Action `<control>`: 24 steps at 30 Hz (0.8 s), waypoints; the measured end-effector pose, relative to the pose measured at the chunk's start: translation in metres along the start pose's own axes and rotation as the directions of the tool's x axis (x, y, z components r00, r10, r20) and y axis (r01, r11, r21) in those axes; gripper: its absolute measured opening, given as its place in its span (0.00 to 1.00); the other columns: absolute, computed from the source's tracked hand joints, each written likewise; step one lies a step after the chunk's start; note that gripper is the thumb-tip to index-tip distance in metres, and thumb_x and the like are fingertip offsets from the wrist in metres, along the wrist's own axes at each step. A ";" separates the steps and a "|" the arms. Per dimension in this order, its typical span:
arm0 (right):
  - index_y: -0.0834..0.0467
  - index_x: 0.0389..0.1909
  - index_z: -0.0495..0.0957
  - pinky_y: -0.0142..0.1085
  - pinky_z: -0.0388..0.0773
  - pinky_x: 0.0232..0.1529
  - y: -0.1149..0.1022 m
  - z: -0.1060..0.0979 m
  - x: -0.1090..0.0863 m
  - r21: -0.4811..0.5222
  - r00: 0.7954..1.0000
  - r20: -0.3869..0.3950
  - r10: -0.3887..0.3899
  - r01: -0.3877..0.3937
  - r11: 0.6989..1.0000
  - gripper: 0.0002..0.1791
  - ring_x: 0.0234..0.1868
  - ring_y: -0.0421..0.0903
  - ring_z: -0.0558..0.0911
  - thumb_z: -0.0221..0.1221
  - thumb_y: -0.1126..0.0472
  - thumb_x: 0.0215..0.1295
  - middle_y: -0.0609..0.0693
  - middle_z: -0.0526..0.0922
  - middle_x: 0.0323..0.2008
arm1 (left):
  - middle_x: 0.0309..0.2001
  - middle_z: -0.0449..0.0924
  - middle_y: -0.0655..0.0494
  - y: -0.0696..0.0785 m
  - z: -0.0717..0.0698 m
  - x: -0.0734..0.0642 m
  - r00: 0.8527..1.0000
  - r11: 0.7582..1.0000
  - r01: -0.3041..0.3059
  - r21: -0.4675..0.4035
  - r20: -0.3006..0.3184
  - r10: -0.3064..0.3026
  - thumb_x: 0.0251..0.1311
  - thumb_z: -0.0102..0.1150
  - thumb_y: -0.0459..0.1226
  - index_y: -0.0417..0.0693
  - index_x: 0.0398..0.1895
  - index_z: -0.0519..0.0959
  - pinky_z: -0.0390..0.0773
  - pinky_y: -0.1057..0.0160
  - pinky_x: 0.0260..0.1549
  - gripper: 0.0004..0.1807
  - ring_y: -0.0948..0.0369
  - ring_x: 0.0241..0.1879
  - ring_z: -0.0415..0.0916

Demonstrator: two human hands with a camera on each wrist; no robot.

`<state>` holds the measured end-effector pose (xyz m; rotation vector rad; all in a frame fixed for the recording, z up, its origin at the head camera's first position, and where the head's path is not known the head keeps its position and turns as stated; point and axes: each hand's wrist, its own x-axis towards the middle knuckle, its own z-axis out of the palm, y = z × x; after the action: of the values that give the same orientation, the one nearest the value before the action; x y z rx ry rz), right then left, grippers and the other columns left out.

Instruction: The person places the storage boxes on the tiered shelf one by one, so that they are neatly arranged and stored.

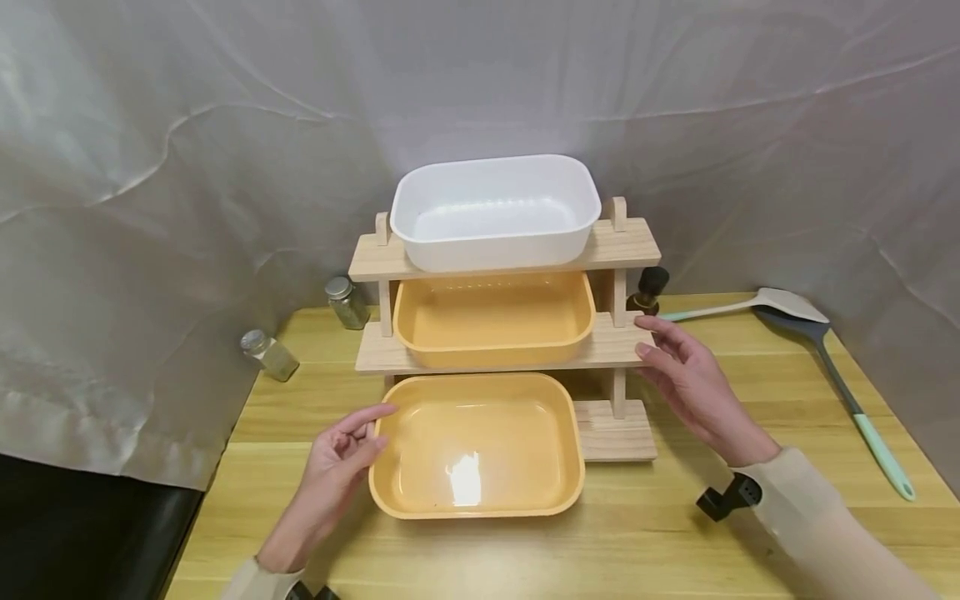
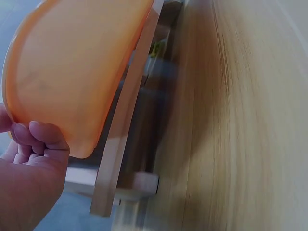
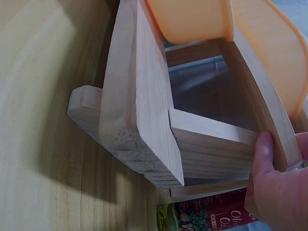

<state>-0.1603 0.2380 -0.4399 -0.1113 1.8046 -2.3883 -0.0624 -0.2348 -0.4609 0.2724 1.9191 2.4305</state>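
Observation:
A three-tier wooden rack (image 1: 622, 342) stands on the table. My left hand (image 1: 330, 475) pinches the left rim of the lower yellow bin (image 1: 427, 442), seen from its side as an orange bin (image 2: 72, 62) in the left wrist view. This bin is at the lowest board and juts past its front edge. My right hand (image 1: 693, 383) holds the right end of the middle board, thumb on one side; the right wrist view shows the same hand (image 3: 281, 187) there. Another yellow bin (image 1: 495, 317) sits on the middle board, and a white bin (image 1: 495, 250) on the top one.
Two spice jars, one upright (image 1: 347, 304) and one tilted (image 1: 270, 356), are left of the rack. Behind its right side is a black-capped bottle (image 1: 651, 287). A white spatula (image 1: 787, 304) and a dark turner (image 1: 832, 358) lie far right. Grey curtain (image 1: 480, 75) surrounds the table.

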 end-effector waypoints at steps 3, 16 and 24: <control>0.58 0.73 0.72 0.30 0.82 0.53 0.000 0.000 0.000 0.001 1.000 -0.001 -0.002 0.002 1.000 0.22 0.52 0.38 0.80 0.60 0.66 0.83 0.47 0.68 0.71 | 0.27 0.61 0.62 -0.003 0.004 0.005 1.000 1.000 0.022 0.004 0.005 -0.022 0.73 0.57 0.19 0.31 0.65 0.81 0.50 0.60 0.23 0.19 0.64 0.26 0.55; 0.56 0.73 0.73 0.31 0.82 0.56 -0.001 -0.001 0.000 -0.005 1.000 -0.010 -0.002 0.002 1.000 0.21 0.57 0.39 0.80 0.59 0.66 0.84 0.48 0.69 0.72 | 0.27 0.64 0.63 -0.014 0.017 0.020 0.998 0.998 0.060 0.008 0.004 -0.060 0.74 0.61 0.23 0.36 0.65 0.83 0.49 0.55 0.25 0.18 0.68 0.24 0.61; 0.59 0.73 0.72 0.32 0.82 0.56 0.002 -0.001 0.001 0.028 1.000 0.010 -0.017 0.017 0.999 0.22 0.55 0.40 0.82 0.59 0.68 0.83 0.50 0.73 0.66 | 0.27 0.66 0.63 -0.019 0.024 0.018 0.998 0.998 0.062 -0.005 0.011 -0.062 0.74 0.61 0.23 0.34 0.65 0.82 0.52 0.60 0.23 0.19 0.69 0.24 0.62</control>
<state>-0.1611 0.2386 -0.4417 -0.1357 1.7724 -2.4189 -0.0777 -0.2052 -0.4720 0.2224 1.8864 2.3902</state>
